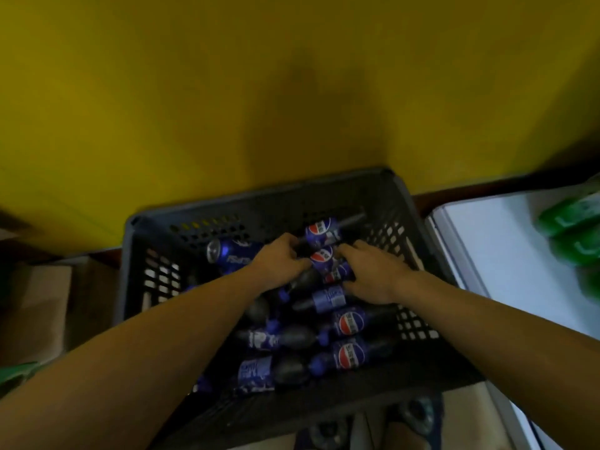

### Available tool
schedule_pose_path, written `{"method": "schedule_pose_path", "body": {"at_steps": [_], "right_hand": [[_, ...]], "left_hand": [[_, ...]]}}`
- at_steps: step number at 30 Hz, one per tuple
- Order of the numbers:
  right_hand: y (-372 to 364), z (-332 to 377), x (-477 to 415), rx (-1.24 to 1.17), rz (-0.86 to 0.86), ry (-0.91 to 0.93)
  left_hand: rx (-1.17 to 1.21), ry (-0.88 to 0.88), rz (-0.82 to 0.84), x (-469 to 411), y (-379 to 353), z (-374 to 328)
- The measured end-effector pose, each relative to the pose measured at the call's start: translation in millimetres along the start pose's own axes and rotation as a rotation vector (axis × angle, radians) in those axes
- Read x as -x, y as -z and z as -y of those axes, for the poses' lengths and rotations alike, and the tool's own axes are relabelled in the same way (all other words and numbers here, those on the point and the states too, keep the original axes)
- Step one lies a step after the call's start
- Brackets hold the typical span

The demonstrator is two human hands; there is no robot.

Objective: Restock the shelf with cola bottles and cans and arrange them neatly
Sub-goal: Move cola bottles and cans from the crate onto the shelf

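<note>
A dark plastic crate point(156, 241) sits on the floor below me, filled with several blue-labelled cola bottles point(349, 323) lying on their sides and a blue can point(232, 250) at its far left. Both my hands reach into the far half of the crate. My left hand point(281, 259) curls around the dark end of one bottle point(321, 254). My right hand point(370, 272) grips a bottle next to it, its fingers bent over the label. Another bottle point(319, 230) lies just beyond the fingers. The view is blurred.
A yellow wall point(292, 92) rises right behind the crate. A white shelf surface point(500, 254) lies to the right with green bottles point(574, 228) on it. Cardboard boxes point(42, 300) stand to the left. My feet point(415, 417) show below the crate's near edge.
</note>
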State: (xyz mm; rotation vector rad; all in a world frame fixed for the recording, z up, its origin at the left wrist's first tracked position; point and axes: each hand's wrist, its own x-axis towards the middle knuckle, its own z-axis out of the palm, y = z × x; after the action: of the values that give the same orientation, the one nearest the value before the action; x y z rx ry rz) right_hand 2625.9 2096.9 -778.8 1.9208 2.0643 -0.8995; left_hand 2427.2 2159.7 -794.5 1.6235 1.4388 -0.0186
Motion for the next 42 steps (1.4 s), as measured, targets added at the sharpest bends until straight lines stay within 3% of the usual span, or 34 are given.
{"method": "schedule_pose_path", "body": {"at_steps": [3,5,10,16,18,20,24,27,30,32,35,39,42], "right_hand": [[-35.5,-18.1,-27.7,-0.037,0.027,-0.020],[-51.3,-28.0,-39.1,-0.071,0.013,-0.026],[-63.4,-31.3,-55.5,0.015,-0.180,0.011],[-57.3,7.8,-60.0,0.199,-0.190,0.149],[-50.7,19.8,-58.9,0.034,-0.217,0.152],[-44.7,34.8,-55.4,-0.326,-0.296,0.086],[-29.1,80.5,-50.1,-0.896,-0.320,-0.014],[-22.8,104.6,-48.9,-1.042,-0.239,0.032],[-22.0,107.0,-55.9,-1.151,-0.070,0.079],[-24.3,101.2,-63.4,-1.077,-0.050,0.033],[-43.2,93.5,-74.4,-0.628,-0.205,-0.004],[-86.3,115.7,-104.3,-0.290,-0.164,0.128],[-102.3,135.7,-137.6,-0.089,-0.202,0.044]], "left_hand": [[-0.099,0.044,0.073,-37.3,-54.0,21.1],[-0.110,0.046,0.019,-49.5,-80.0,35.4],[-0.166,0.002,-0.022,-45.6,-76.7,33.7],[0.171,0.162,0.118,-1.3,-13.7,0.8],[0.463,0.227,0.152,13.3,12.5,7.4],[0.750,0.225,0.192,20.0,35.2,26.5],[0.602,-0.047,0.204,39.0,41.4,43.8],[0.565,-0.156,0.108,46.4,41.5,46.9],[0.588,-0.140,0.019,55.0,53.1,68.7],[0.626,-0.065,-0.029,61.9,56.3,85.4],[0.665,-0.014,-0.140,63.6,57.4,103.3],[0.702,-0.007,-0.311,57.0,60.5,109.9],[0.722,0.004,-0.362,54.0,58.0,111.7]]}}
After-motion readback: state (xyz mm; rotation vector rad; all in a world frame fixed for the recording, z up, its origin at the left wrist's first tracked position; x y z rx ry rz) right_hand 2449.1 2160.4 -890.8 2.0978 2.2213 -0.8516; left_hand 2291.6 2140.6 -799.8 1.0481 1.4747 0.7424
